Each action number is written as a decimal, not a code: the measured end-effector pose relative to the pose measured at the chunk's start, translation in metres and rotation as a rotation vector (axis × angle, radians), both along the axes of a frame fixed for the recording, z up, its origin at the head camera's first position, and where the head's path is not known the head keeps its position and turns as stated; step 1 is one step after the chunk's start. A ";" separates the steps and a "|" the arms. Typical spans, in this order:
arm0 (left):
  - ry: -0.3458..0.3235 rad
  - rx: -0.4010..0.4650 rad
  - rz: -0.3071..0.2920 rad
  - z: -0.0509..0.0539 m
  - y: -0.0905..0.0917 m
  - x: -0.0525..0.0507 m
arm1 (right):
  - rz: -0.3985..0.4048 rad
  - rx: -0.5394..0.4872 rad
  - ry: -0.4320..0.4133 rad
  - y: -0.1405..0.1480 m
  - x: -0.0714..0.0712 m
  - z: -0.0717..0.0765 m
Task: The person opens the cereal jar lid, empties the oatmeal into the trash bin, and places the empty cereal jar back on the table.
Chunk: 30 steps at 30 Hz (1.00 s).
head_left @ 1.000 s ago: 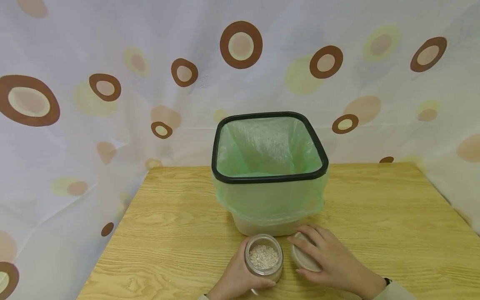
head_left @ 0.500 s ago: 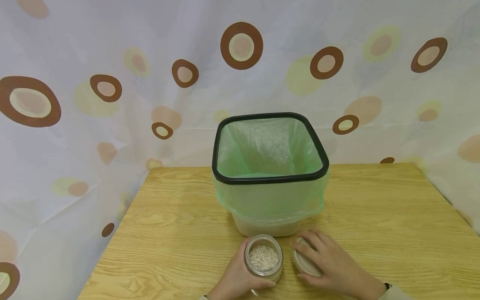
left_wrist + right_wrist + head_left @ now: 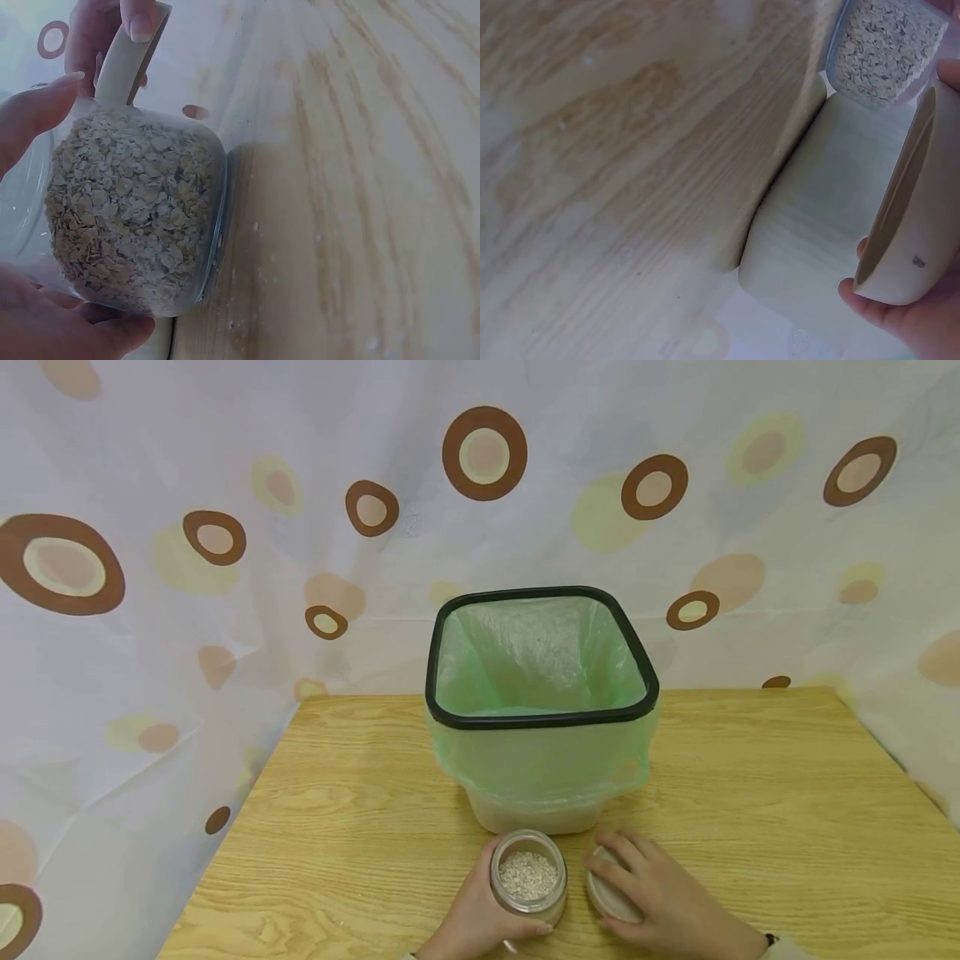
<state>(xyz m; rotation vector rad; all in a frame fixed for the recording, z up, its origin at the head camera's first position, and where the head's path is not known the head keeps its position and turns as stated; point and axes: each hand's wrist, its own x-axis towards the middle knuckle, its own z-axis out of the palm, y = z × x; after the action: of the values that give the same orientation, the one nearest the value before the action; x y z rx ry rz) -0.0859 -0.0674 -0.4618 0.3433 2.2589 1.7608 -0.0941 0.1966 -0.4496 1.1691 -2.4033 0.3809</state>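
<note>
A clear jar [image 3: 530, 906] of oat flakes [image 3: 528, 875] stands with its mouth uncovered in the head view. My left hand [image 3: 480, 914] grips the jar from the left side. Just to its right, my right hand [image 3: 663, 897] holds a small beige bowl [image 3: 613, 895] by the rim, apart from the jar. In the right wrist view the bowl [image 3: 919, 247] is turned over, its hollow side facing the table, with a small dark mark on its outside. The left wrist view shows the flakes [image 3: 135, 202] through the jar's side.
A bin [image 3: 536, 814] with a green liner bag [image 3: 540, 760] and a black rim ring [image 3: 540, 721] stands right behind the hands on the wooden table [image 3: 345, 827]. A dotted sheet [image 3: 412, 560] hangs behind and at both sides. Small pale specks lie on the table.
The right hand and the bowl have shifted slightly toward the table's front. The left hand and the jar keep their place.
</note>
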 end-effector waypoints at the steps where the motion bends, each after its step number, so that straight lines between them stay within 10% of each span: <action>1: -0.004 0.004 0.003 -0.001 0.000 0.000 | 0.000 0.003 -0.003 0.000 0.000 -0.001; 30: 0.020 0.048 0.030 -0.003 0.003 0.000 | 0.041 0.104 -0.201 0.000 0.000 -0.019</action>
<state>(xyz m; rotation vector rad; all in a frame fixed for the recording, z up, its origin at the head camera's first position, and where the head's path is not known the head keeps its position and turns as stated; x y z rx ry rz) -0.0855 -0.0649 -0.4645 0.3390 2.2499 1.8365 -0.0940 0.1963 -0.4689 1.2819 -2.6027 0.4079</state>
